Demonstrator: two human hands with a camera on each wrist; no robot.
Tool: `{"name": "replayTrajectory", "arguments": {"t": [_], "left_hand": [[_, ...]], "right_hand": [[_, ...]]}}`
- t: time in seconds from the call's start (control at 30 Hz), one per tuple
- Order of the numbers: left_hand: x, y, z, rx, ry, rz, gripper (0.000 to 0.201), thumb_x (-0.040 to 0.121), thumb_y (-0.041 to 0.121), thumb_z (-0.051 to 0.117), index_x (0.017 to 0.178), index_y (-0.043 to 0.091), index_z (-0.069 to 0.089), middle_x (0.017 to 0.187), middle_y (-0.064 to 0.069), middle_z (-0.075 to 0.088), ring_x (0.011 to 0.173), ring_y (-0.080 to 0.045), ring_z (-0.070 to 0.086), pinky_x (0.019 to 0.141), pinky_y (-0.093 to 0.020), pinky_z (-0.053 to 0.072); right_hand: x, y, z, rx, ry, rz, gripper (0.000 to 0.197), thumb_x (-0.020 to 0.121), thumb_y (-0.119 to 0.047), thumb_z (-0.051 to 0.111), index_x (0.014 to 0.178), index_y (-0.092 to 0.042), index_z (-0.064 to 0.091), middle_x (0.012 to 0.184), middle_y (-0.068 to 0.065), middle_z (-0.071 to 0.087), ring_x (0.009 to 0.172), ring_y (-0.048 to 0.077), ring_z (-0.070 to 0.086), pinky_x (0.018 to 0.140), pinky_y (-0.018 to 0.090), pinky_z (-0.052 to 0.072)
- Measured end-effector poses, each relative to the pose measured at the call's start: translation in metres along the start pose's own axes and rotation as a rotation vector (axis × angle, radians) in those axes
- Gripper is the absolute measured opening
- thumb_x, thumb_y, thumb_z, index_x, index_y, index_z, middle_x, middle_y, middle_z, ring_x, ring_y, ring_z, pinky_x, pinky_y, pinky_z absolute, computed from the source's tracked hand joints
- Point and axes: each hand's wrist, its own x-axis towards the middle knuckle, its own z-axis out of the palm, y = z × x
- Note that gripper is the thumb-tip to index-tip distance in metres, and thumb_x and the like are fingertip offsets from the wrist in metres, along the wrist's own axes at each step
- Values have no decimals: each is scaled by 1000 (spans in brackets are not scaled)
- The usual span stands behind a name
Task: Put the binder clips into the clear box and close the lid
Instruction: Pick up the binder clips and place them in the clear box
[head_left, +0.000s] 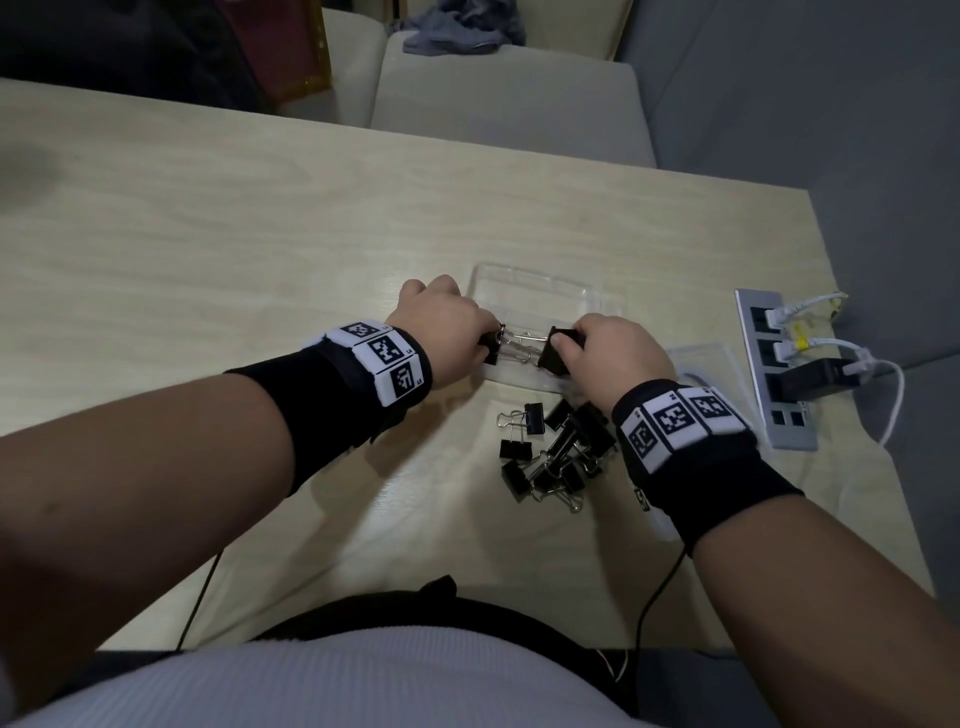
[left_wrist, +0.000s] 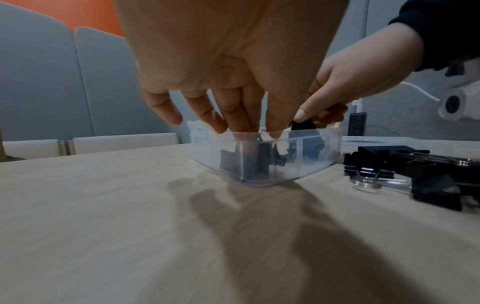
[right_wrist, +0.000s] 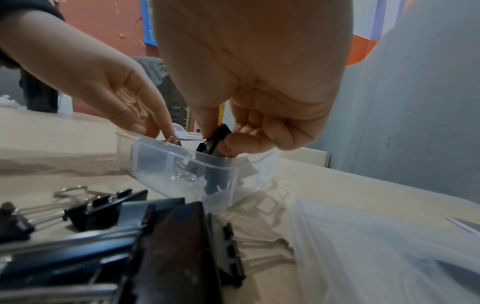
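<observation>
Over clear plastic box (head_left: 535, 291), both hands pinching black metal binder clips (head_left: 558, 353)

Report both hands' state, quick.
Left hand: pinching a binder clip inside the clear box.
Right hand: gripping a large binder clip at the box.

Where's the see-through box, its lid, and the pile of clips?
box (head_left: 535, 283), head view, far wall.
lid (head_left: 711, 358), head view, top face.
pile of clips (head_left: 558, 452), head view, black clip mid-pile.
</observation>
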Motion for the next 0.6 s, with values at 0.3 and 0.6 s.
{"name": "replayTrajectory", "arguments": {"t": [0.3, 0.6], "left_hand": [[-1, -1, 1, 7, 29, 2, 36, 89, 35, 53, 124, 28, 55, 115, 0, 61, 114, -28, 46, 92, -43, 35], [-17, -5, 0, -57, 151, 69, 27, 88, 33, 55, 113, 23, 58, 110, -4, 60, 102, -30, 50, 88, -43, 38]], "right_hand": [[4, 0, 3, -51, 51, 4, 21, 96, -31, 48, 106, -15, 56, 102, 8, 64, 85, 29, 60, 63, 33, 44], [-30, 6, -14, -40, -48, 39, 21, 95, -29, 45, 97, -13, 57, 88, 4, 61, 77, 23, 57, 62, 32, 42]]}}
